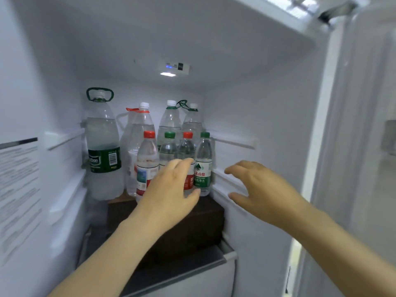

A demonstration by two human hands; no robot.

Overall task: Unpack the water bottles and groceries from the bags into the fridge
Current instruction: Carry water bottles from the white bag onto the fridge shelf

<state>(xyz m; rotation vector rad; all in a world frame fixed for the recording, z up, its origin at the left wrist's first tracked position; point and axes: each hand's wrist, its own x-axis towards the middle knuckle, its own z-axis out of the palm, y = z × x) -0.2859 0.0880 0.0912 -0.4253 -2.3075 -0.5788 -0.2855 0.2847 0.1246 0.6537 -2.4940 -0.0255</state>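
Several small water bottles stand in a row inside the fridge on a dark brown box (192,224): a red-capped one (147,159), a green-capped one (169,144), another red-capped one (187,144) and a green-labelled one (203,166). Large water bottles stand behind them, among them a green-labelled one (102,146) at the left. My left hand (171,187) reaches in front of the middle small bottles with fingers loosely bent, touching them. My right hand (257,187) hovers with fingers spread beside the fridge's right wall, holding nothing.
The fridge's white side walls carry shelf rails (233,142). A light (168,74) glows on the ceiling. A drawer front (188,279) lies below the box. The open door (364,146) stands at the right, and a printed label (19,179) covers the left wall.
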